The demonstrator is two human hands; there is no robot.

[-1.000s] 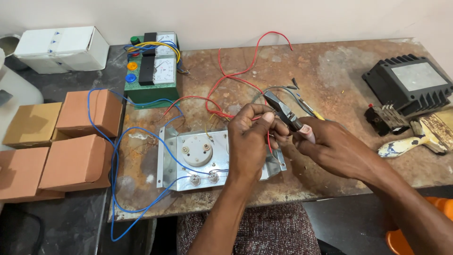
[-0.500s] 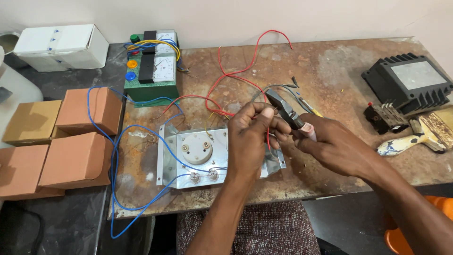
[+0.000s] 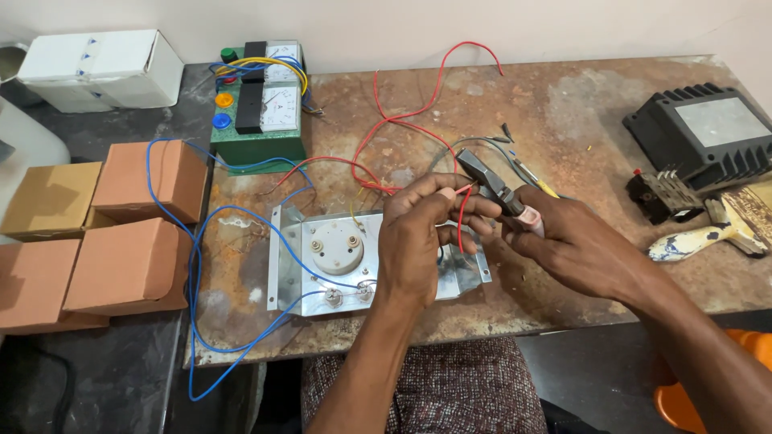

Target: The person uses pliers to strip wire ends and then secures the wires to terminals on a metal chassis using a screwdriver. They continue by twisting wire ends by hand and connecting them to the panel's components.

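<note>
The left hand (image 3: 418, 241) pinches the end of a red wire (image 3: 461, 210) between thumb and fingertips, closed tight on it, just above a bent metal panel (image 3: 462, 273). The right hand (image 3: 575, 245) is wrapped around the pink handles of pliers (image 3: 494, 186), whose dark nose meets the wire right at the left fingertips; whether the nose is biting the wire I cannot tell.

The panel lies on a worn, rust-stained wooden bench (image 3: 563, 104) set against a pale wall. A round meter back (image 3: 336, 247) sits in it, with a blue wire (image 3: 185, 265) looping off its terminals.

Left of the bench, on a dark surface, stand brown cardboard boxes (image 3: 129, 265) and, near the wall, a white carton (image 3: 100, 68). A green meter box (image 3: 259, 108) with coloured buttons stands at the bench's rear. Far right lie a black finned unit (image 3: 708, 128) and a paint-crusted brush (image 3: 716, 233).
</note>
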